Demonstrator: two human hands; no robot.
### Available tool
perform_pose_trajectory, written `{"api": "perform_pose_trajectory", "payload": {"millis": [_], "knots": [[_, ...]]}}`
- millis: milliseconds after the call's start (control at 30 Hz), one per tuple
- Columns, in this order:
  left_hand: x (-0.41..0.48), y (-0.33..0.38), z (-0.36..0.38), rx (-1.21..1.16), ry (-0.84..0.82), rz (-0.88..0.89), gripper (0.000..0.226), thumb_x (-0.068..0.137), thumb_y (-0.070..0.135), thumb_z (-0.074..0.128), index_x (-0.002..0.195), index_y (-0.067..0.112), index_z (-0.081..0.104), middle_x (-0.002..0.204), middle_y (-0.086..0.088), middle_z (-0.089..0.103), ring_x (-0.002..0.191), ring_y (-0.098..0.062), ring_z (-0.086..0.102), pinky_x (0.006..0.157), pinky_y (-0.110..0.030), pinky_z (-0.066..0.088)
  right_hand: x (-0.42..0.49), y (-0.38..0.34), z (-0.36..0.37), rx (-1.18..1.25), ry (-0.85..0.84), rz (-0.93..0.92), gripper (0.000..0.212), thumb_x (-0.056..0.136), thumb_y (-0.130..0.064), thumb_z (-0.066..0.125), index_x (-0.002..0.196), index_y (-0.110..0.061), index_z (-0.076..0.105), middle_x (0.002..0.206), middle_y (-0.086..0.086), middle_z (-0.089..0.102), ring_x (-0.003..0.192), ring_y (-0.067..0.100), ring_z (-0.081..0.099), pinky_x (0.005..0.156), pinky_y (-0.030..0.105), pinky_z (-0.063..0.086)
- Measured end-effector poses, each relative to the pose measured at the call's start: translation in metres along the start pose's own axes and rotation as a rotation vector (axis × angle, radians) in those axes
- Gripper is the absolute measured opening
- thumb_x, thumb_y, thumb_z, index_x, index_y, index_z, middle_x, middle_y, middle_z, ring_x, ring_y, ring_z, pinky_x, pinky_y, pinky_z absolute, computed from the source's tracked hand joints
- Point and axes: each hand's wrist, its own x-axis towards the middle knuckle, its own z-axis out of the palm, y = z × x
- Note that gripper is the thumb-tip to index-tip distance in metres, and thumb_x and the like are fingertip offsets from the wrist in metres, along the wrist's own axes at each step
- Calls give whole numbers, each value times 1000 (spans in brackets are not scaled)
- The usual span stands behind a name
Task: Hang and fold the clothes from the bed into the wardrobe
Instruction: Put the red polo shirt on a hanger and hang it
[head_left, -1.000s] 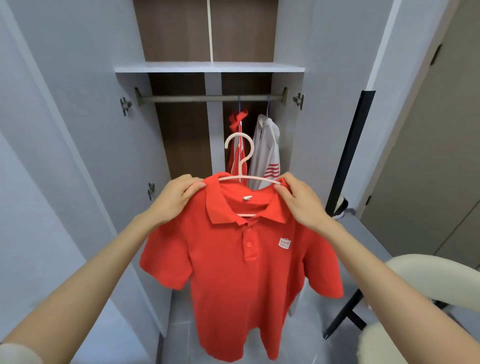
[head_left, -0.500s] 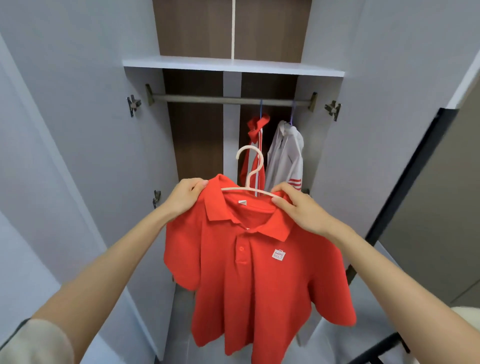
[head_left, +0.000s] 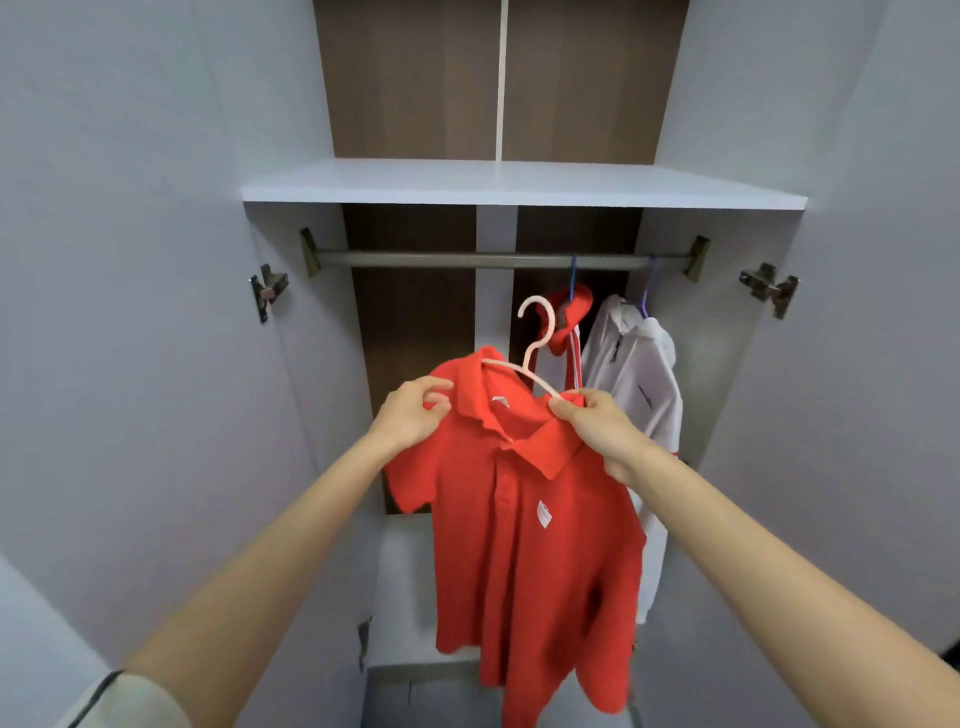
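Head cam, looking into the open wardrobe (head_left: 410, 83). Both hands are up, gripping the load.

Left hand (head_left: 415, 410): thumb and fingers curled, pinching the red polo shirt (head_left: 519, 530) at the shoulder next to the collar. Right hand (head_left: 602, 431): clenched on the opposite shoulder, right where the hanger arm ends.

Shirt sits on a pale pink hanger (head_left: 537, 338). The hanger is tilted, with the end on my left higher. Its hook is free in the air below the rail (head_left: 441, 258), not on it. The shirt body hangs down in front of the opening, with the placket and a small white chest label facing me.

The rail runs just under the white shelf (head_left: 519, 184). At its right end I see a red garment (head_left: 574, 317) on a blue hook and a white jacket (head_left: 634, 374) on a purple hook, side by side. The pink hook overlaps the red garment in my view; I can't tell if they touch.

Both doors are swung open, with a hinge (head_left: 267, 288) showing on each side.
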Motion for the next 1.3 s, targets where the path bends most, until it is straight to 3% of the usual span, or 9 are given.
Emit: {"api": "perform_pose_trajectory", "payload": {"millis": [200,367,467,667,800,900,1033,1167,1300], "knots": [[57,-2,4,-67,19,22,30,90,14,54,116,24,65,92,12,66,99,-16,64,94,-29,46,101,-24,21,281,2,90,18,96,-9,55,79,-11,61,47,-5,62,43,6,59,54,22,52],[102,-2,26,-117,-71,28,25,92,30,57,117,31,62,89,20,63,82,4,59,69,-5,38,183,-33,35,417,26,82,25,98,-8,51,74,-10,57,44,-5,61,38,5,58,45,18,50],[125,3,46,-159,-136,12,30,88,47,59,115,33,61,90,23,64,80,15,60,62,-1,39,226,-37,35,454,-17,76,19,99,-11,50,82,-9,58,53,-2,66,46,8,63,48,20,53],[169,9,86,-149,-237,-23,52,78,61,63,120,31,57,99,19,59,94,0,59,71,-14,44,285,-37,30,389,-159,108,19,100,-15,48,118,-7,51,93,11,65,80,20,64,72,35,54],[196,4,102,-127,-221,-47,49,78,51,69,117,24,60,104,10,61,100,-9,60,88,-28,51,310,-29,22,317,-234,147,15,101,-10,45,93,-9,57,84,8,64,77,16,62,72,29,54],[207,-2,109,-123,-290,-72,46,79,48,71,115,23,60,112,5,62,105,-10,58,92,-30,50,322,-22,17,285,-244,189,18,100,-6,45,87,-9,57,81,6,61,73,14,61,62,23,56],[212,-5,120,-152,-317,-84,47,80,46,71,118,21,58,112,4,61,108,-12,57,96,-32,48,329,-15,12,252,-261,189,14,99,-7,47,90,-11,57,80,5,62,71,13,61,53,20,54],[210,-3,128,-152,-339,-88,47,84,42,68,123,18,56,116,1,60,110,-12,56,95,-29,47,330,-8,9,161,-236,166,6,98,-10,52,103,-12,55,85,5,62,76,15,60,68,29,54],[203,-3,125,-118,-323,-89,40,91,35,60,127,17,53,118,0,60,109,-13,57,90,-23,45,319,-8,-2,18,-146,80,21,95,-8,56,116,-10,54,90,4,60,77,12,58,72,30,55]]}}
